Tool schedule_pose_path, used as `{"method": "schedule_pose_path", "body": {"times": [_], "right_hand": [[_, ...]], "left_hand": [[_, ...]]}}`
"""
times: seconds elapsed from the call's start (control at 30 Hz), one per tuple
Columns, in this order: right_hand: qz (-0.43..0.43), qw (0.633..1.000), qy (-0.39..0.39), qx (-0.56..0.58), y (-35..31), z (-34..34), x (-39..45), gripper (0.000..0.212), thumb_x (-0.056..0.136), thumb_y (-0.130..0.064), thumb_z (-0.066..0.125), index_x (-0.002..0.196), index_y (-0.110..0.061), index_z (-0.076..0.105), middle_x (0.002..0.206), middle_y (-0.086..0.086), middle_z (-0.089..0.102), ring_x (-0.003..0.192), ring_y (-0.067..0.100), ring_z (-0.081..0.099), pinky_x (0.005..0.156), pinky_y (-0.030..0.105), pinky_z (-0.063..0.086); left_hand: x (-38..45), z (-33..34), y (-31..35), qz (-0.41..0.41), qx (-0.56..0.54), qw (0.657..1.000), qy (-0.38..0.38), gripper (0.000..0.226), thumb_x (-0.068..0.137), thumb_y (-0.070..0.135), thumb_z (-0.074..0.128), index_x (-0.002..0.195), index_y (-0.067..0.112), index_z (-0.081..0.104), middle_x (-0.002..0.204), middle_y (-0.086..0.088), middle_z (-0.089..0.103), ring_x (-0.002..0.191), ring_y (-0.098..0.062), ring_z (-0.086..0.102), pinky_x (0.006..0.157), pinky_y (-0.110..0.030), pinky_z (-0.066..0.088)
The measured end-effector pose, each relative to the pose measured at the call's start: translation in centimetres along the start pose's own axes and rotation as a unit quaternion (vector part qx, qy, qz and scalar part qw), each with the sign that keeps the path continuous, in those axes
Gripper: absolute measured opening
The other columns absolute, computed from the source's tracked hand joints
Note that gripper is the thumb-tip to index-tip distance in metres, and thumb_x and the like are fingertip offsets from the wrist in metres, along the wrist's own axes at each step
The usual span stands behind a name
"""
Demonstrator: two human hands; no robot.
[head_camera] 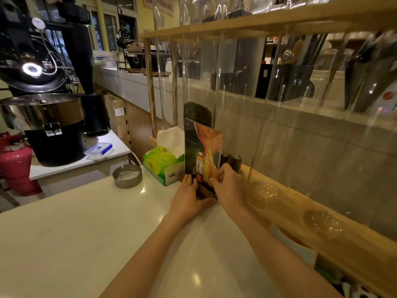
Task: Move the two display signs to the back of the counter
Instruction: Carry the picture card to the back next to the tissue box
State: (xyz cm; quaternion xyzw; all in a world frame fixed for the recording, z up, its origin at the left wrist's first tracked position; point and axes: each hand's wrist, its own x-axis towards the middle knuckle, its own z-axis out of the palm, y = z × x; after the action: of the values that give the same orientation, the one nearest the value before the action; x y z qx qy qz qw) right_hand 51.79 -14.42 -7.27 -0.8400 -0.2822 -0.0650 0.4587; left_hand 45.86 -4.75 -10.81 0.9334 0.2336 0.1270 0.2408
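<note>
Hands, left (189,196) and right (227,186), each clamp a grip on the display sign (203,151), keeping it upright at the tabletop's (86,233) far edge.

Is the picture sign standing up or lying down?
Standing up. The display sign rises straight from its dark base on the counter, with the left hand and right hand gripping its bottom.

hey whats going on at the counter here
A person is handling an upright display sign with a bottle advert, at the far end of the white counter. The left hand and right hand hold its dark base from either side. The sign stands beside a green tissue box, against a wooden rack of clear tubes. A metal ashtray sits nearby. Only one sign is visible.
</note>
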Motion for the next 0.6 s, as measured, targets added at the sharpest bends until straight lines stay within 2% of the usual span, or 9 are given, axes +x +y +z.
{"method": "schedule_pose_path", "body": {"times": [0.17,0.27,0.33,0.4,0.47,0.6], "right_hand": [[0.007,1.000,-0.024,0.014,-0.1,-0.5,-0.2,0.017,0.082,-0.011,0.063,0.094,-0.008,0.052,0.089,0.008,0.064,0.077,0.015,0.058,0.055,0.013,0.041],[0.033,0.998,-0.017,0.058,-0.6,-0.9,-0.6,0.034,0.079,-0.010,0.066,0.108,-0.009,0.048,0.102,0.010,0.065,0.088,0.018,0.061,0.067,0.020,0.048],[0.031,0.997,0.006,0.077,-1.3,-1.5,-1.1,0.037,0.080,-0.013,0.065,0.112,-0.010,0.047,0.098,0.007,0.064,0.087,0.018,0.061,0.069,0.027,0.052],[0.025,0.996,0.035,0.073,-2.2,-2.1,-1.8,0.036,0.081,-0.017,0.064,0.112,-0.011,0.047,0.092,0.003,0.060,0.084,0.020,0.062,0.071,0.036,0.055],[0.022,0.996,0.047,0.075,-3.1,-2.3,-2.6,0.033,0.082,-0.020,0.062,0.111,-0.012,0.048,0.091,0.001,0.060,0.082,0.019,0.061,0.072,0.039,0.056],[-0.014,0.996,0.011,0.087,-5.4,-1.7,-4.8,0.026,0.083,-0.025,0.061,0.105,-0.015,0.052,0.090,-0.002,0.061,0.086,0.017,0.062,0.076,0.039,0.056]], "left_hand": [[-0.7,-0.2,0.6,-0.009,0.018,1.000,0.000,0.098,0.073,0.065,0.051,0.143,0.010,0.010,0.156,-0.011,0.007,0.144,-0.022,0.003,0.118,-0.036,0.010],[-1.3,-0.9,0.9,-0.018,0.014,1.000,-0.008,0.099,0.073,0.063,0.052,0.144,0.009,0.007,0.156,-0.012,0.008,0.144,-0.023,0.005,0.119,-0.036,0.011],[-1.8,-1.9,1.1,-0.015,0.002,1.000,-0.009,0.092,0.076,0.057,0.054,0.143,0.010,0.012,0.155,-0.012,0.015,0.143,-0.024,0.013,0.118,-0.037,0.018],[-2.9,-3.3,1.4,-0.013,-0.020,1.000,-0.009,0.083,0.078,0.050,0.057,0.142,0.010,0.020,0.151,-0.012,0.029,0.137,-0.026,0.028,0.113,-0.039,0.029],[-4.3,-4.9,1.4,-0.012,-0.061,0.998,0.005,0.073,0.080,0.047,0.056,0.138,0.013,0.029,0.145,-0.009,0.041,0.129,-0.025,0.041,0.107,-0.040,0.037],[-8.5,-8.4,1.4,0.007,-0.160,0.985,0.060,0.050,0.086,0.031,0.054,0.131,0.014,0.040,0.136,-0.009,0.051,0.121,-0.024,0.049,0.093,-0.027,0.038]]}}
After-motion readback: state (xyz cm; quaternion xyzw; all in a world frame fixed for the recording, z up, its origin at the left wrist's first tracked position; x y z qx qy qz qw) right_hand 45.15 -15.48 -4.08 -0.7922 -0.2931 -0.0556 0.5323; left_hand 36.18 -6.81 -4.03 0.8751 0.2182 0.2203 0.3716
